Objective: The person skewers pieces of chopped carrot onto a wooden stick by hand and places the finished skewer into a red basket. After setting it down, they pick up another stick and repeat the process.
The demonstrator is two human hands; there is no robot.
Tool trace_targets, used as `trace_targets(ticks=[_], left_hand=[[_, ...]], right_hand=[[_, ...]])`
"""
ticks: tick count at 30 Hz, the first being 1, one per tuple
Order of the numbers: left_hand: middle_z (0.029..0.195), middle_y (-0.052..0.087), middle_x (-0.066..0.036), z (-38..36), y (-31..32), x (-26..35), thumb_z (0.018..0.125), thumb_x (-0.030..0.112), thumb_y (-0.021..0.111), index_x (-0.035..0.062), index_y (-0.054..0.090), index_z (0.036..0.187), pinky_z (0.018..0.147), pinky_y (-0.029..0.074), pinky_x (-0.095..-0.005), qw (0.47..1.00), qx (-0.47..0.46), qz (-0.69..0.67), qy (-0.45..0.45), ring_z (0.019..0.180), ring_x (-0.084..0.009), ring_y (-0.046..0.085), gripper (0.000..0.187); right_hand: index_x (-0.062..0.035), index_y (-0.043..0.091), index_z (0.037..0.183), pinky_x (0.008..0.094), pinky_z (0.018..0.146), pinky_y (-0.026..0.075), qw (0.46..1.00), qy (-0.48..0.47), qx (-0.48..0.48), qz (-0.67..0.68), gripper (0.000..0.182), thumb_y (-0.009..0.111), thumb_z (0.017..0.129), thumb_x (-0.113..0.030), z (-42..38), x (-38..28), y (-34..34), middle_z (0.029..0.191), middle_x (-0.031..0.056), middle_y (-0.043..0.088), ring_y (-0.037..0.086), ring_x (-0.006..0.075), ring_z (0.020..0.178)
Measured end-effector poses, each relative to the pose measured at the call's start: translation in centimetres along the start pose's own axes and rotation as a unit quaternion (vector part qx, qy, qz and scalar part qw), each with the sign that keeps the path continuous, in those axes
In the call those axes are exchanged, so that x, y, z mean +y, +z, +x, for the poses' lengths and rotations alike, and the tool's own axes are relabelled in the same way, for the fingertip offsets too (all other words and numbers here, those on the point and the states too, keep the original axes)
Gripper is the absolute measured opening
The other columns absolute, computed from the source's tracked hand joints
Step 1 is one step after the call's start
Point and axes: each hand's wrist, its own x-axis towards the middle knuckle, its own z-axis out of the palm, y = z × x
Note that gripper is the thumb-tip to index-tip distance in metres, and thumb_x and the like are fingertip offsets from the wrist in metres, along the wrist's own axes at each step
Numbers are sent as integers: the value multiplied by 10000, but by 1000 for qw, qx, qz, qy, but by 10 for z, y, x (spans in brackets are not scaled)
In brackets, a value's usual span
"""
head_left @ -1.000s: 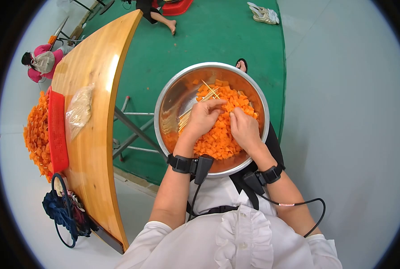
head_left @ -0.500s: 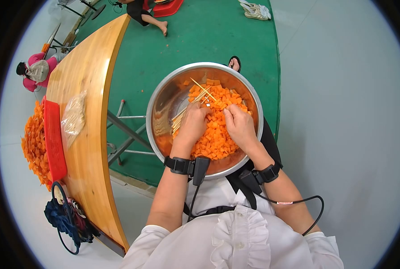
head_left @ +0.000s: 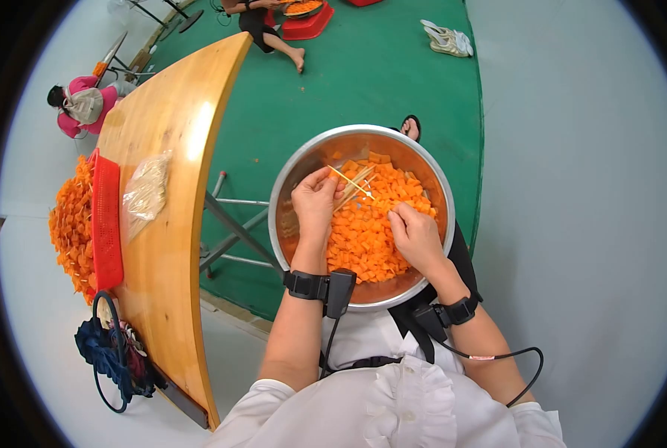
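Observation:
A wide metal bowl (head_left: 283,250) rests at my lap, holding many diced orange pieces (head_left: 371,250) that look like carrot. Several thin wooden sticks (head_left: 356,185) lie at the left of the pile, partly behind my left hand. My left hand (head_left: 316,205) is raised over the bowl's left side, thumb and fingers closed on a thin wooden stick (head_left: 351,182) that slants down to the right. Over the pile's right side, my right hand (head_left: 419,237) is closed in a pinch; what sits between its fingertips is hidden. Both wrists wear black straps with small boxes.
At left, a wooden table (head_left: 165,254) carries a clear bag of sticks (head_left: 147,190) and a red basket (head_left: 107,224) heaped with orange pieces. A dark blue bag (head_left: 109,358) is at its near end. Two people are farther off; pale shoes (head_left: 447,39) lie on the green mat (head_left: 363,67).
My left hand has lifted from the pile toward the bowl's left side with a stick. My right hand has drawn slightly apart from it. The whole view has shifted a little.

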Motion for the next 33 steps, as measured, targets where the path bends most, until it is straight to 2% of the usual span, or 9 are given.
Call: trace_targets(ticks=[4, 10, 22, 25, 28, 31, 33], left_hand=[[914, 610, -137, 2, -3, -2, 830, -38, 548, -98, 523, 1095, 640, 528, -215, 1000, 18, -10, -13, 745, -152, 622, 273], [892, 611, -133, 3, -5, -5, 830, -48, 535, -91, 509, 1085, 642, 528, -216, 999, 31, 1, -9, 740, -150, 621, 260], [858, 609, -108, 8, -10, -13, 812, -63, 536, -75, 537, 1055, 626, 522, -206, 999, 31, 1, 7, 708, -130, 611, 243], [803, 625, -86, 5, -7, -12, 792, -51, 556, -47, 593, 1001, 615, 509, -214, 987, 61, 130, 76, 683, -117, 608, 212], [732, 635, -61, -2, -3, -5, 765, -31, 580, -16, 638, 938, 606, 496, -228, 951, 86, 254, 156, 652, -104, 605, 183], [682, 635, -48, -3, -2, -3, 744, -15, 597, 0, 652, 916, 603, 486, -238, 950, 93, 252, 160, 637, -98, 607, 181], [715, 639, -58, -3, -3, -3, 756, -21, 589, -9, 646, 925, 607, 497, -233, 946, 82, 277, 149, 653, -102, 612, 179]], right_hand=[[-33, 490, 717, 418, 481, 416, 1000, 3, -5, -9, 167, 518, 848, -133, 0, -4, -2, 573, 164, 533, 556, 339, 540], [-41, 479, 671, 405, 445, 413, 998, -11, -5, -59, 191, 536, 827, -134, -2, -4, 0, 513, 146, 510, 548, 322, 485], [-50, 502, 653, 398, 442, 421, 997, -22, -9, -78, 184, 546, 810, -136, -3, -8, -2, 507, 142, 517, 556, 312, 481], [-50, 505, 642, 397, 442, 423, 996, -28, -8, -83, 185, 545, 804, -131, -2, -10, -3, 503, 142, 515, 555, 312, 478], [-49, 510, 641, 396, 442, 425, 996, -28, -12, -89, 180, 546, 799, -127, -2, -10, -3, 501, 142, 513, 555, 311, 474], [-21, 507, 654, 380, 450, 408, 997, -17, -24, -77, 179, 565, 803, -103, -3, -10, -4, 533, 161, 513, 546, 317, 493], [-40, 512, 647, 393, 445, 421, 996, -29, -20, -83, 182, 551, 804, -124, -3, -10, -3, 511, 148, 514, 553, 313, 481]])
